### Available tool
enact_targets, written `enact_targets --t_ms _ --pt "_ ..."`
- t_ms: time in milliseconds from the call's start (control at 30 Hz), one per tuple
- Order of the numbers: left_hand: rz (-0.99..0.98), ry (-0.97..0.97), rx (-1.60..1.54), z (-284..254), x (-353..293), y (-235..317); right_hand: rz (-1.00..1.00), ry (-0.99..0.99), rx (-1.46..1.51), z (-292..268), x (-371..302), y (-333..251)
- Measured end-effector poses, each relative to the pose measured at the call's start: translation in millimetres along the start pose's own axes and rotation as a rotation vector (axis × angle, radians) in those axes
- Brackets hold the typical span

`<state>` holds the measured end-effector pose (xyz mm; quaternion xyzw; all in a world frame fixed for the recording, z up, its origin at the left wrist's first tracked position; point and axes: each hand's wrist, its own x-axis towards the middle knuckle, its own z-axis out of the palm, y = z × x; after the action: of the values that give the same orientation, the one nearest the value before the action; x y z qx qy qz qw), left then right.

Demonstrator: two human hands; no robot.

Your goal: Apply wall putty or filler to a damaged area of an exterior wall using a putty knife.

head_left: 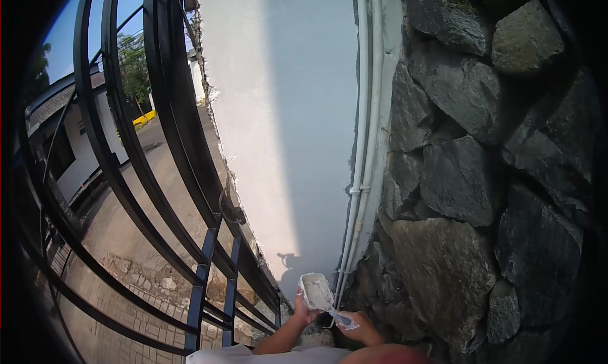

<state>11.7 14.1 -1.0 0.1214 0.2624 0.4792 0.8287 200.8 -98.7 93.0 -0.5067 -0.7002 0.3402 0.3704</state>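
Note:
Low in the view, my left hand (303,308) grips a small white rectangular tub (304,292) by its near left side. Pale, whitish paste coats the tub's inside and is smeared on its rim. In my right hand (361,329) is a grey-handled tool (342,319) with white smears on it. Its front end meets the tub's near right corner; the blade or bristles cannot be made out. White flecks mark both hands. Just beyond the tub rises a pale wall (316,142), part sunlit and part shaded.
Two pale vertical pipes (363,142) run along the wall's right edge. A rough stone wall (456,180) stands close on the right. Black metal gate bars (168,120) curve along the left, with paving (149,307), a road and a building behind them.

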Motion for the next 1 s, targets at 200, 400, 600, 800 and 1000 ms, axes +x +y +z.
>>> enact_targets --t_ms 200,400,600,800,1000 --pt "0.005 -0.003 0.000 18.9 1.1 14.1 -0.040 0.031 -0.100 -8.9 10.6 -16.6" --pt "0.053 0.020 -0.008 19.9 -2.3 26.6 0.006 -0.098 -0.177 -6.8 14.8 -31.1" --pt "0.112 -0.004 -0.035 13.2 -0.8 44.7 0.041 -0.181 -0.184 -8.1 26.7 -51.3" --pt "0.082 -0.068 -0.047 35.5 1.9 48.0 0.086 -0.188 -0.123 -20.3 27.2 -57.3" --pt "0.152 -0.115 -0.020 26.5 -8.0 46.2 0.159 -0.222 -0.242 -16.4 12.3 -71.3"
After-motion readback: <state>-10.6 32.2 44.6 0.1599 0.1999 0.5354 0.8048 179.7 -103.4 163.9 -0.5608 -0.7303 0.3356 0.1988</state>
